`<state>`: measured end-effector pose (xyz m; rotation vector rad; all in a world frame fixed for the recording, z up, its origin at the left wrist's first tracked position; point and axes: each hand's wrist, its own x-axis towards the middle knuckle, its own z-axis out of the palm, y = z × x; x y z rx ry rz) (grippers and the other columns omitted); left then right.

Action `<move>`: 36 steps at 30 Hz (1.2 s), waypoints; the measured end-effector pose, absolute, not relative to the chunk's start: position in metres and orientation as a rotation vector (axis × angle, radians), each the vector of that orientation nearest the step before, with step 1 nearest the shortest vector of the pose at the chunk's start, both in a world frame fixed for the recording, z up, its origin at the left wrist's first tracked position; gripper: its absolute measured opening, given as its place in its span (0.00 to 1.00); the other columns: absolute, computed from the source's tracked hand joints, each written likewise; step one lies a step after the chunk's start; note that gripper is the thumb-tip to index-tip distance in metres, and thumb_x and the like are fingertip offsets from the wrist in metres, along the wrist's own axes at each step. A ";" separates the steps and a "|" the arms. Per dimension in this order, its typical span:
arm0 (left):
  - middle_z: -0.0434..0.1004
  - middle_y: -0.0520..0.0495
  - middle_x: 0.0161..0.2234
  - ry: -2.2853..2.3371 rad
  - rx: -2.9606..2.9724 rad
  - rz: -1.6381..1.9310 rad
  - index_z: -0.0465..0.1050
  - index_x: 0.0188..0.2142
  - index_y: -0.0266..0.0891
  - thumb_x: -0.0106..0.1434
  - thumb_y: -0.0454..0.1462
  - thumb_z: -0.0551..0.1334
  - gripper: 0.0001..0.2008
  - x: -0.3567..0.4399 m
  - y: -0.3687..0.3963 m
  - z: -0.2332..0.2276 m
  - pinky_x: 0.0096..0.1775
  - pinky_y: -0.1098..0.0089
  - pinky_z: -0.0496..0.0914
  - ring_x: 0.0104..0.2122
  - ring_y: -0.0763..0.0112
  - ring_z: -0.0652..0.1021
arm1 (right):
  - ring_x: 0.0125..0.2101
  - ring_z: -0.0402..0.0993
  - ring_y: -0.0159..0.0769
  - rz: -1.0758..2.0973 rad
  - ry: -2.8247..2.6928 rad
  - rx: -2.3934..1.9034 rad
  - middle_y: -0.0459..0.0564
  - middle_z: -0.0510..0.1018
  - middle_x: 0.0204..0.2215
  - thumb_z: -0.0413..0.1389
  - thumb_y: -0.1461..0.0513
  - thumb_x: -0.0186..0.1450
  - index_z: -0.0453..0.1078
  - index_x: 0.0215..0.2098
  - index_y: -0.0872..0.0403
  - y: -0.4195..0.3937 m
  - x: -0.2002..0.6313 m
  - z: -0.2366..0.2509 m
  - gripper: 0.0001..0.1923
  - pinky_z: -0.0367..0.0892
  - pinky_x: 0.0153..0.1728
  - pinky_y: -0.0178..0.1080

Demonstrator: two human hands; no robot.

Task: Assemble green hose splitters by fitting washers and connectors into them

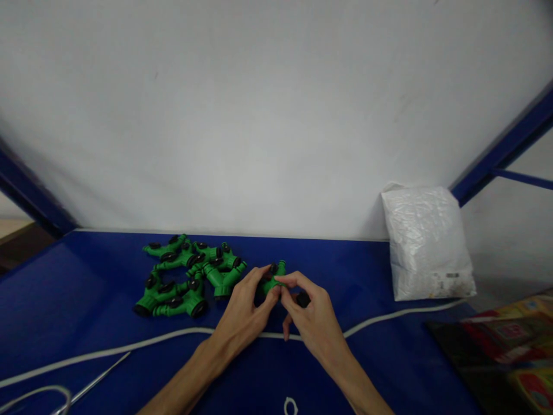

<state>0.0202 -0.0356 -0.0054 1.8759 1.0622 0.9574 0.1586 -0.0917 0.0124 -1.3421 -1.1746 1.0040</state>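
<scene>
A green Y-shaped hose splitter with black valve parts is between my hands over the blue table. My left hand is closed around its left side. The thumb and forefinger of my right hand pinch together at its right side. A small black part shows at my right palm; I cannot tell whether it is joined to the splitter. To the left of my hands lies a loose group of several similar green hose splitters, with black knobs and black collars.
A white cable runs across the blue table and passes behind my wrists. A white plastic package leans at the back right. Colourful packaging lies at the right. Near the front are a white ring and a thin metal rod.
</scene>
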 end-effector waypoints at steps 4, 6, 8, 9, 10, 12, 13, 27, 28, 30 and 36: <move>0.78 0.40 0.50 1.057 1.853 0.970 0.71 0.54 0.37 0.66 0.41 0.58 0.19 0.021 -0.038 -0.005 0.56 0.60 0.67 0.52 0.58 0.76 | 0.15 0.70 0.27 0.992 -1.195 -1.325 0.45 0.73 0.33 0.56 0.51 0.65 0.74 0.43 0.52 -0.093 0.158 0.010 0.16 0.69 0.12 0.33; 0.78 0.40 0.50 1.053 1.847 0.959 0.72 0.53 0.38 0.65 0.41 0.58 0.18 0.021 -0.037 -0.004 0.56 0.60 0.67 0.52 0.57 0.76 | 0.16 0.70 0.27 0.977 -1.191 -1.313 0.45 0.73 0.33 0.57 0.51 0.65 0.74 0.42 0.52 -0.093 0.158 0.009 0.15 0.70 0.12 0.33; 0.78 0.41 0.51 1.055 1.839 0.934 0.73 0.53 0.38 0.65 0.41 0.59 0.18 0.021 -0.034 -0.003 0.56 0.60 0.67 0.52 0.57 0.76 | 0.16 0.71 0.28 0.968 -1.183 -1.316 0.45 0.74 0.33 0.58 0.51 0.65 0.74 0.42 0.52 -0.092 0.158 0.009 0.15 0.71 0.13 0.34; 0.78 0.41 0.51 1.058 1.832 0.926 0.73 0.53 0.38 0.64 0.40 0.59 0.19 0.020 -0.033 -0.002 0.56 0.60 0.67 0.53 0.57 0.76 | 0.16 0.71 0.28 0.970 -1.181 -1.326 0.45 0.74 0.33 0.58 0.51 0.65 0.75 0.43 0.52 -0.092 0.158 0.009 0.16 0.71 0.12 0.34; 0.78 0.41 0.52 1.062 1.823 0.921 0.74 0.53 0.38 0.63 0.40 0.60 0.19 0.020 -0.032 -0.002 0.57 0.60 0.67 0.54 0.56 0.75 | 0.16 0.72 0.29 0.974 -1.179 -1.341 0.46 0.75 0.34 0.58 0.50 0.65 0.75 0.44 0.52 -0.092 0.159 0.009 0.17 0.70 0.12 0.34; 0.78 0.41 0.53 1.065 1.799 0.912 0.74 0.53 0.38 0.61 0.38 0.61 0.21 0.019 -0.030 -0.001 0.57 0.61 0.67 0.54 0.56 0.75 | 0.15 0.73 0.30 0.981 -1.188 -1.370 0.48 0.76 0.35 0.57 0.50 0.65 0.75 0.47 0.53 -0.091 0.160 0.009 0.19 0.70 0.11 0.34; 0.78 0.42 0.53 1.065 1.783 0.908 0.74 0.54 0.38 0.60 0.38 0.61 0.21 0.019 -0.030 -0.002 0.57 0.61 0.67 0.54 0.56 0.75 | 0.15 0.74 0.31 0.981 -1.196 -1.378 0.48 0.77 0.35 0.56 0.50 0.66 0.75 0.48 0.52 -0.091 0.160 0.009 0.19 0.71 0.12 0.35; 0.76 0.39 0.56 0.899 1.576 0.769 0.70 0.59 0.32 0.61 0.42 0.63 0.28 0.012 -0.020 -0.004 0.56 0.61 0.68 0.54 0.54 0.75 | 0.18 0.79 0.30 1.078 -1.225 -1.252 0.51 0.74 0.46 0.59 0.51 0.66 0.77 0.50 0.48 -0.092 0.167 0.015 0.18 0.75 0.15 0.32; 0.77 0.40 0.55 0.875 1.553 0.750 0.70 0.58 0.32 0.61 0.42 0.64 0.27 0.011 -0.019 -0.004 0.55 0.62 0.69 0.54 0.54 0.76 | 0.18 0.79 0.30 1.088 -1.225 -1.245 0.51 0.73 0.46 0.59 0.51 0.66 0.77 0.50 0.48 -0.092 0.169 0.016 0.18 0.75 0.15 0.32; 0.80 0.43 0.52 0.834 1.522 0.722 0.73 0.56 0.34 0.61 0.44 0.64 0.26 0.011 -0.018 -0.002 0.53 0.63 0.70 0.52 0.55 0.77 | 0.18 0.79 0.30 1.107 -1.225 -1.232 0.51 0.73 0.45 0.59 0.51 0.65 0.78 0.50 0.47 -0.092 0.170 0.016 0.18 0.75 0.16 0.32; 0.81 0.45 0.48 0.802 1.491 0.692 0.75 0.53 0.36 0.59 0.47 0.66 0.26 0.010 -0.017 0.000 0.49 0.66 0.71 0.49 0.56 0.77 | 0.18 0.77 0.29 1.137 -1.171 -1.162 0.45 0.71 0.36 0.63 0.53 0.61 0.80 0.47 0.47 -0.092 0.172 0.018 0.16 0.75 0.15 0.32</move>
